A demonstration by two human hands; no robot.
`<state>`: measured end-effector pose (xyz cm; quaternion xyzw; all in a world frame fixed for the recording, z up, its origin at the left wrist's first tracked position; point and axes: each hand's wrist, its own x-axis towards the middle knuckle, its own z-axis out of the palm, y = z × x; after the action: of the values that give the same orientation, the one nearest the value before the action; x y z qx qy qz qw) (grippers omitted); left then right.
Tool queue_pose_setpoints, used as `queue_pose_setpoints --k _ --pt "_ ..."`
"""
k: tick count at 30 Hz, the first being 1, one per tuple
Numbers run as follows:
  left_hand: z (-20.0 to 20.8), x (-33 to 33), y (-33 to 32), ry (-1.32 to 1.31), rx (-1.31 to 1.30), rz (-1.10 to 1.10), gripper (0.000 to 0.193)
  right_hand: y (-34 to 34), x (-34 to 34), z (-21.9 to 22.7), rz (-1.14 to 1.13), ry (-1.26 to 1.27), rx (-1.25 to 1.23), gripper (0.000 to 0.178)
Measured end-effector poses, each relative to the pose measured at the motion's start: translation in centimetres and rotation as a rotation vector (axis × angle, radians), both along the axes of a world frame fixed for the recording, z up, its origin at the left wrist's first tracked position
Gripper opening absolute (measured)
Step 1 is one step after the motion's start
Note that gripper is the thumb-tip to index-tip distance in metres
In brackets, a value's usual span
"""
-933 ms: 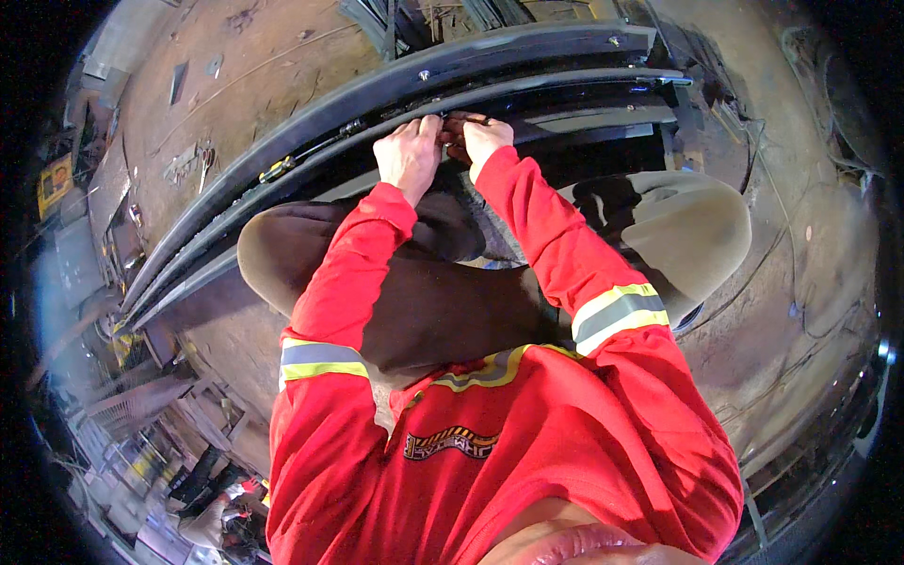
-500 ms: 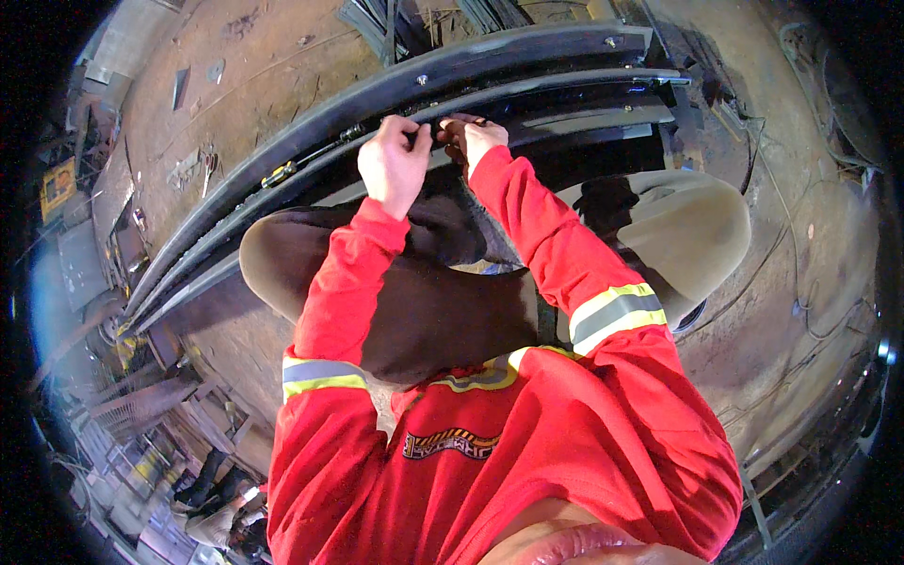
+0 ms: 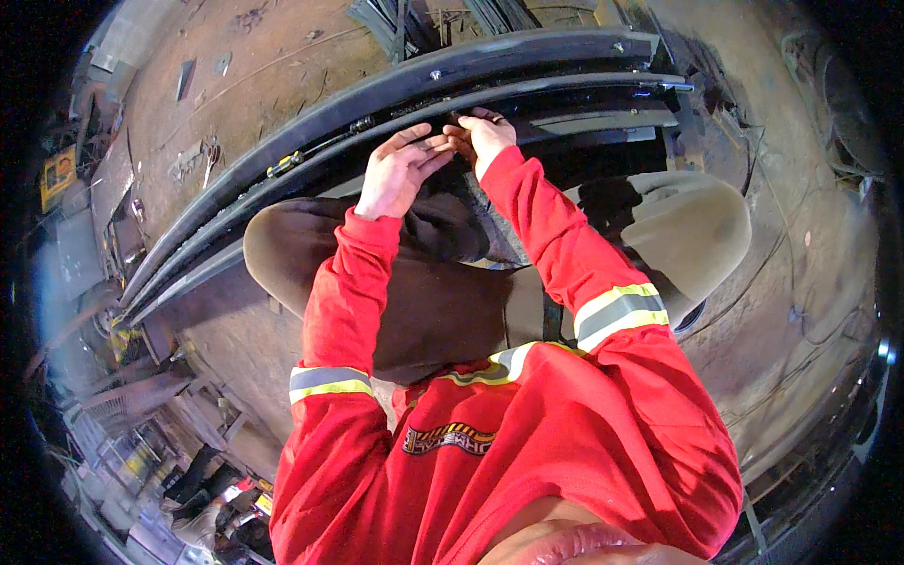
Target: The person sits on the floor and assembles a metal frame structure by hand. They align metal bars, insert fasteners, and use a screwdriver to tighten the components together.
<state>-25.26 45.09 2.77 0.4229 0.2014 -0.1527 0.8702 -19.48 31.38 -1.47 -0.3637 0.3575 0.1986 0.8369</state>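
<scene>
Over the long dark metal beam, my two hands meet in front of my crossed legs. The fingers of my left hand are stretched and apart, their tips close to the right hand. My right hand has its fingers bent together in a pinch. A small dark piece shows at its fingertips, too small to name. Left of the hands, a screwdriver with a yellow and black handle lies along the channel between the beam's ridges. Shiny bolts sit on the beam's far flange.
Bundles of dark metal strips lie beyond the beam. Pliers-like metal tool and flat scraps are on the brown floor to the left. Cables trail along the floor at right. Frames and clutter crowd the lower left.
My left hand has loosened from a pinch, its fingers now spread, and sits slightly lower. My right hand has shifted slightly right. The view has moved a little; the screwdriver still lies on the beam.
</scene>
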Motion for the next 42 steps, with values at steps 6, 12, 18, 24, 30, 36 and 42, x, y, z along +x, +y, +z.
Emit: queue_pose_setpoints --k 6,12,18,24,30,36,42 --pt "-0.5 0.0 0.0 0.006 0.004 0.013 0.036 -1.1 -2.1 0.6 0.084 -0.146 -0.304 0.015" --pt "0.2 0.0 -0.6 -0.056 -0.002 -0.092 0.045 -2.0 -3.6 1.2 0.494 -1.063 -0.816 0.028" --pt "-0.7 -0.2 0.1 -0.093 0.154 -0.195 0.051 -2.5 -3.7 2.2 0.601 -1.414 -1.111 0.03" --pt "0.8 -0.2 0.3 -0.112 0.278 -0.182 0.048 -2.2 -4.0 0.9 0.521 -1.312 -1.05 0.02" --pt "4.0 3.0 2.4 -0.076 0.737 -0.185 0.023 -2.0 -3.6 -0.6 0.301 -0.435 -0.514 0.009" --pt "2.3 6.3 1.1 -0.691 1.888 -0.507 0.042 -1.8 -3.0 -0.5 0.168 -0.124 -0.199 0.011" --pt "0.9 7.0 1.0 -0.72 1.907 -0.584 0.04 -0.3 -2.7 1.0 -0.063 -0.038 -0.065 0.01"
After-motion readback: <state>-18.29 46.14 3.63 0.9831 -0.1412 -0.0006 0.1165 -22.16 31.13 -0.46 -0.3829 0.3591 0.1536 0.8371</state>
